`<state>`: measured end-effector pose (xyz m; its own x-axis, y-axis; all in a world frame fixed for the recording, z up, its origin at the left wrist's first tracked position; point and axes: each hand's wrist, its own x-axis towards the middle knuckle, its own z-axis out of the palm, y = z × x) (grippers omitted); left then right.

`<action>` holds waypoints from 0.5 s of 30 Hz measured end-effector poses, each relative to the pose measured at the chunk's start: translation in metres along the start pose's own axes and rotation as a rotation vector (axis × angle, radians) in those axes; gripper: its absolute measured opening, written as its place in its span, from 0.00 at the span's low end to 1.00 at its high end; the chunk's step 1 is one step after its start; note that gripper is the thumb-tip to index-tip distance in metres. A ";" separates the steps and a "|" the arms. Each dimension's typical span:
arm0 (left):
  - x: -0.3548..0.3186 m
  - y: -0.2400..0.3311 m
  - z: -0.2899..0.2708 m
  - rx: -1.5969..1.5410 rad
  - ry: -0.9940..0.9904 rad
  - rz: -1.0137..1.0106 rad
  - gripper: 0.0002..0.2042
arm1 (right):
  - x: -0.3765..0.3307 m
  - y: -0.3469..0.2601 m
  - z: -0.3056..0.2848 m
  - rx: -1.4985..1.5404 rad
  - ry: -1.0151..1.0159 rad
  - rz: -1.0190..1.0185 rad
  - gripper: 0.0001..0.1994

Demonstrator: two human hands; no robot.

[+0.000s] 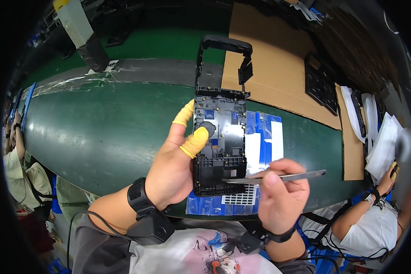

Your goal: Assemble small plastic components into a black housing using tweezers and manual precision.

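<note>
My left hand (170, 171), with yellow finger cots on its thumb and a finger, is closed on a black plastic housing (231, 128). The housing stands long side up, with ribs, small brass-coloured dots and an open frame at its far end. In my right hand (283, 196) is a pair of metal tweezers (311, 174), pointing left. Their tips lie over the near end of the housing, close to a small pale square; whether they pinch anything is too small to tell. Beneath is a blue board (259, 119) bearing white sheets and a sheet of small black labels (240, 197).
A brown cardboard sheet (269, 55) covers the far right of the green table (109, 123), with a black plastic part (320, 84) on it. White wrapped parts (382, 146) lie at the right. A person works at each side. A grey post (80, 34) stands far left.
</note>
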<state>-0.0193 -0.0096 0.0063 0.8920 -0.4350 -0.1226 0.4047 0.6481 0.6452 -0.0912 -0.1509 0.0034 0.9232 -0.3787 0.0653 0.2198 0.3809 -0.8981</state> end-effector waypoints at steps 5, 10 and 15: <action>-0.004 0.000 -0.003 -0.007 0.019 0.010 0.24 | 0.008 0.014 0.013 0.004 -0.064 0.044 0.10; -0.003 0.000 -0.004 -0.031 0.008 0.010 0.25 | 0.011 0.014 0.013 -0.055 -0.067 0.026 0.10; -0.003 -0.001 -0.006 -0.036 -0.003 0.024 0.25 | 0.013 0.016 0.013 -0.043 -0.066 0.020 0.11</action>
<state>-0.0214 -0.0052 0.0017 0.9011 -0.4205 -0.1054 0.3901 0.6804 0.6204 -0.0718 -0.1387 -0.0047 0.9463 -0.3147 0.0740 0.1884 0.3508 -0.9173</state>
